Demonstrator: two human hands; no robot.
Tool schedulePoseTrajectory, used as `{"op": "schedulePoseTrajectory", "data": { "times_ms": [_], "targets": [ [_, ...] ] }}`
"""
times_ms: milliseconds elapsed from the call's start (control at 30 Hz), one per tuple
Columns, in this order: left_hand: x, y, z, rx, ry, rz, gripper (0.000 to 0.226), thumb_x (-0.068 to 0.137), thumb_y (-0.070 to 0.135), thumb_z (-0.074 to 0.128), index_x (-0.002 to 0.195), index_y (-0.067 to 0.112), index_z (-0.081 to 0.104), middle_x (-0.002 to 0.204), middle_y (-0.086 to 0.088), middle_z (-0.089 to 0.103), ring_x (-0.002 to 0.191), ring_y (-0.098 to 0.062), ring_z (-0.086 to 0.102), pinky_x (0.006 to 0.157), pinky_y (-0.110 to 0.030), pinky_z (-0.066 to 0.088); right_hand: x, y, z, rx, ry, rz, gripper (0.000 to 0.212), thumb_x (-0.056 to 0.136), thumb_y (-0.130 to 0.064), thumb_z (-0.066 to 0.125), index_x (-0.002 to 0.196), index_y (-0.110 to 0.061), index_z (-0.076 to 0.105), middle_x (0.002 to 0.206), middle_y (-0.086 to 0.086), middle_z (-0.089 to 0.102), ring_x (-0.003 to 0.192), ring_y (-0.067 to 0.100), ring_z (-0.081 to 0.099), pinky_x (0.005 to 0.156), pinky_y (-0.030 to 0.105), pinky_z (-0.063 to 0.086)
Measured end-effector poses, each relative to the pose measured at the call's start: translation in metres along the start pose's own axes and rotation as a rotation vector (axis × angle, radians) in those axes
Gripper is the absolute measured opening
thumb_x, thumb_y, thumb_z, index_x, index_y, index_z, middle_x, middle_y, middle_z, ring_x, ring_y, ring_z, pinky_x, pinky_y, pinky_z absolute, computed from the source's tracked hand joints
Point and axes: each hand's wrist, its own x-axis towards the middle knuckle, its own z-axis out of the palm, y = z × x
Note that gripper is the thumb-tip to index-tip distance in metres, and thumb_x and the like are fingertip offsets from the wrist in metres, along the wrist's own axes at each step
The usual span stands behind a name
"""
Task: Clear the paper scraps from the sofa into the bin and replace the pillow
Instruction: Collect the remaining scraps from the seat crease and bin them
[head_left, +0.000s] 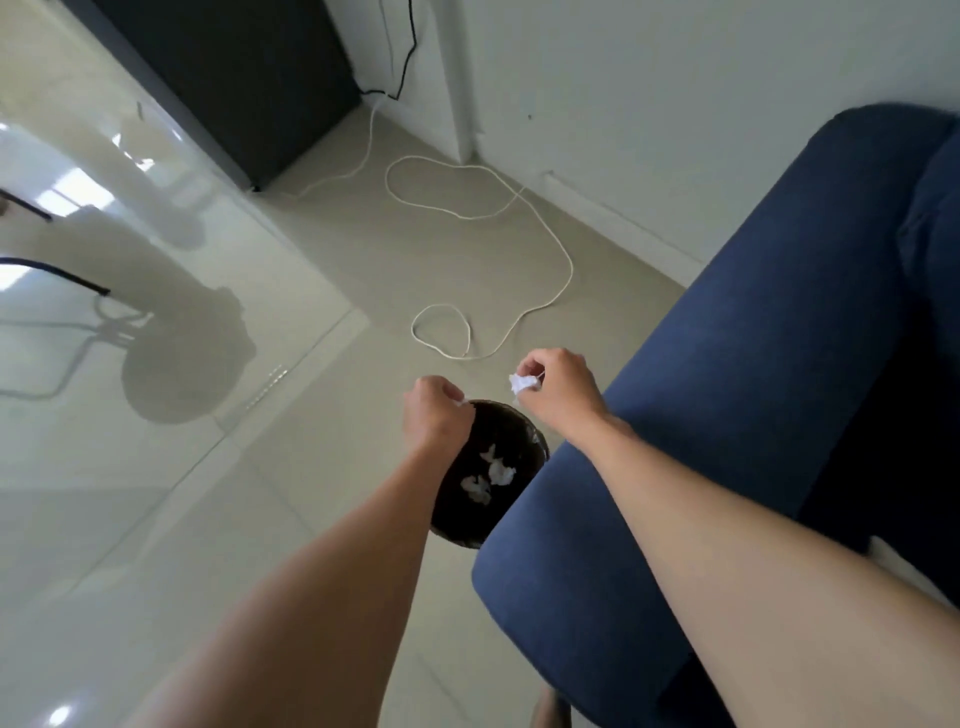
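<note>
Disposal is the step you are in, judging by where your hands are. Your right hand (558, 387) pinches a crumpled scrap (522, 384) between thumb and curled fingers, just past the far rim of the bin (535, 434) and not quite over its mouth. Your left hand (436, 410) is curled over the bin's left rim, and its fingertips seem to pinch a small scrap (462, 402), though too little of it shows to be sure.

The bin stands on the floor (208, 519) hard against the outer end of the sofa (727, 415), with several white wads (496, 470) already lying in its bottom. Its mouth faces up towards you and its long axis runs upright, so anything you let go above the opening should fall straight in. The crumpled scrap is a rough ball with no long axis to speak of.

For the next move, I would bring your right hand back over the opening before you spread the fingers, then release both pieces. No pillow is in view, and most of the sofa seat is hidden, so you cannot tell how many scraps remain there.
</note>
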Motion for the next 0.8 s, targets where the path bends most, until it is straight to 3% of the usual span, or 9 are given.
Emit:
{"op": "schedulePoseTrajectory", "data": {
  "times_ms": [133, 300, 367, 433, 533, 600, 633, 700, 800],
  "targets": [
    [0.011, -0.026, 0.003, 0.038, -0.031, -0.035, 0.01, 0.079, 0.005, 0.067, 0.089, 0.006, 0.07, 0.105, -0.013, 0.068, 0.1, -0.03, 0.064, 0.082, -0.032, 0.053, 0.0, -0.001, 0.026, -0.033, -0.123, 0.042, 0.02, 0.084, -0.006, 0.061, 0.103, -0.007, 0.068, 0.109, 0.01, 0.068, 0.098, 0.025, 0.063, 0.081, 0.028, 0.05],
    [0.011, -0.034, 0.009, 0.193, -0.163, -0.067, 0.025, 0.086, 0.018, 0.063, 0.104, 0.0, 0.067, 0.11, -0.019, 0.066, 0.105, -0.035, 0.06, 0.078, -0.034, 0.048, -0.008, 0.007, 0.031, -0.091, -0.303, 0.13, 0.042, 0.09, -0.009, 0.052, 0.131, -0.009, 0.055, 0.133, 0.015, 0.054, 0.114, 0.032, 0.059, 0.097, 0.037, 0.05],
    [0.006, -0.029, 0.009, 0.228, -0.179, -0.065, 0.028, 0.088, 0.023, 0.06, 0.102, 0.0, 0.067, 0.108, -0.019, 0.066, 0.101, -0.035, 0.061, 0.073, -0.032, 0.045, -0.013, 0.012, 0.023, -0.099, -0.261, 0.124, 0.038, 0.09, -0.004, 0.046, 0.127, -0.002, 0.056, 0.127, 0.02, 0.058, 0.099, 0.034, 0.063, 0.092, 0.042, 0.054],
    [-0.003, -0.019, 0.01, 0.263, -0.186, -0.041, 0.031, 0.089, 0.029, 0.056, 0.098, 0.001, 0.065, 0.106, -0.019, 0.066, 0.098, -0.035, 0.061, 0.071, -0.032, 0.045, -0.016, 0.019, 0.013, -0.082, -0.207, 0.121, 0.043, 0.091, -0.004, 0.045, 0.134, -0.004, 0.051, 0.13, 0.018, 0.057, 0.072, 0.022, 0.057, 0.071, 0.035, 0.055],
    [-0.025, 0.008, 0.015, 0.337, -0.165, 0.047, 0.034, 0.09, 0.035, 0.05, 0.104, 0.006, 0.063, 0.114, -0.014, 0.064, 0.104, -0.035, 0.06, 0.078, -0.035, 0.047, -0.022, 0.034, -0.006, -0.018, -0.105, 0.145, 0.051, 0.092, -0.008, 0.044, 0.143, -0.012, 0.041, 0.133, 0.015, 0.056, 0.057, 0.003, 0.034, 0.049, 0.021, 0.035],
    [-0.045, 0.032, 0.023, 0.39, -0.165, 0.108, 0.039, 0.093, 0.037, 0.049, 0.119, 0.01, 0.06, 0.123, -0.01, 0.06, 0.113, -0.032, 0.058, 0.084, -0.035, 0.045, -0.034, 0.043, -0.026, -0.001, -0.049, 0.167, 0.051, 0.092, -0.011, 0.045, 0.143, -0.013, 0.041, 0.133, 0.014, 0.056, 0.07, 0.01, 0.053, 0.057, 0.026, 0.046],
    [-0.055, 0.045, 0.029, 0.418, -0.175, 0.144, 0.041, 0.094, 0.038, 0.049, 0.124, 0.011, 0.058, 0.126, -0.009, 0.059, 0.115, -0.031, 0.058, 0.085, -0.034, 0.045, -0.041, 0.048, -0.038, -0.004, -0.031, 0.175, 0.049, 0.093, -0.011, 0.045, 0.142, -0.012, 0.042, 0.135, 0.013, 0.055, 0.09, 0.019, 0.061, 0.071, 0.032, 0.052],
    [-0.076, 0.073, 0.044, 0.467, -0.199, 0.225, 0.042, 0.094, 0.038, 0.049, 0.126, 0.012, 0.056, 0.126, -0.008, 0.06, 0.115, -0.03, 0.059, 0.084, -0.033, 0.044, -0.055, 0.062, -0.064, -0.009, 0.005, 0.199, 0.045, 0.094, -0.013, 0.047, 0.139, -0.01, 0.046, 0.142, 0.009, 0.05, 0.123, 0.028, 0.053, 0.095, 0.039, 0.048],
    [-0.112, 0.113, 0.076, 0.525, -0.216, 0.336, 0.042, 0.094, 0.037, 0.047, 0.128, 0.014, 0.055, 0.126, -0.008, 0.06, 0.112, -0.031, 0.06, 0.083, -0.034, 0.045, -0.076, 0.098, -0.104, -0.021, 0.086, 0.233, 0.047, 0.093, -0.016, 0.05, 0.139, -0.011, 0.045, 0.15, 0.006, 0.042, 0.137, 0.027, 0.04, 0.106, 0.039, 0.039]
  ]
}}
